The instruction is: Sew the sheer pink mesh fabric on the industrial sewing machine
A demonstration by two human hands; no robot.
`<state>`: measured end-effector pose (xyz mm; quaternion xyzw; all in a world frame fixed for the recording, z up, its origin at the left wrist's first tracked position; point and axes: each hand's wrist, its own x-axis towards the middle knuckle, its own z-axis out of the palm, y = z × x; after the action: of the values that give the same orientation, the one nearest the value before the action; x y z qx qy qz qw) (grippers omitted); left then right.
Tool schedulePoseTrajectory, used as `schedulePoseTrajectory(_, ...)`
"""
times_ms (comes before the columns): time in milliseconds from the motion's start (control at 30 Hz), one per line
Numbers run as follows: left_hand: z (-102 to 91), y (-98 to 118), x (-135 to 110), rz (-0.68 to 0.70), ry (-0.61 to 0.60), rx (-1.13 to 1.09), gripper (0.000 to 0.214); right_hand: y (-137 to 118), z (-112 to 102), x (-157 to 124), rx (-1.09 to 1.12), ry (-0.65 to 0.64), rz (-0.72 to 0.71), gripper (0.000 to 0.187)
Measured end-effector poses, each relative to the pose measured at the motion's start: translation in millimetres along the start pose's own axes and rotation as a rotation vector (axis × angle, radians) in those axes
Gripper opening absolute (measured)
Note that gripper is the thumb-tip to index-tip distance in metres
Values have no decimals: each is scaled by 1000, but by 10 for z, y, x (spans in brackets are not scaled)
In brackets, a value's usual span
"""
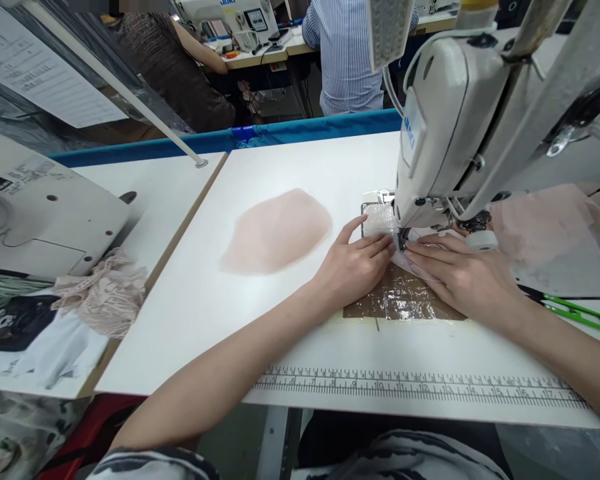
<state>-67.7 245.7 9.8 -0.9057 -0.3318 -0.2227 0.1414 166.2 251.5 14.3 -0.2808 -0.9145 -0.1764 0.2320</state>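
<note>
Pressing sheer fabric at the sewing machine, we have left hand and right hand flat, unclenched, flanking its presser foot; pink piece left of machine.

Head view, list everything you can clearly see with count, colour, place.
Worktable: one, white, centre
Machines: at least three, white; right, left, back
Sheer fabric: one, pale, under nearest machine
Pink fabric: two areas, pale, centre and right
Taped patch: one, brown, right of centre
Ruler strip: one, white, front edge
Slim tool: one, green and black, right
Stringy bundle: one, pale pink, left
White cloth: one, white, lower left
Printed sheet: one, white, upper left
Rod: one, white, upper left
Blue cloth: one strip, blue, behind worktable
People: two, dark and striped clothing, back
Left hand: one, bare, centre
Right hand: one, bare, right
</note>
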Motion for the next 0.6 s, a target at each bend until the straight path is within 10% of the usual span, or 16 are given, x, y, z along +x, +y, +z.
schedulePoseTrajectory(600,-56,10,0,-24,-44,-29,29,-1,64,-46,2,-22,9,26)
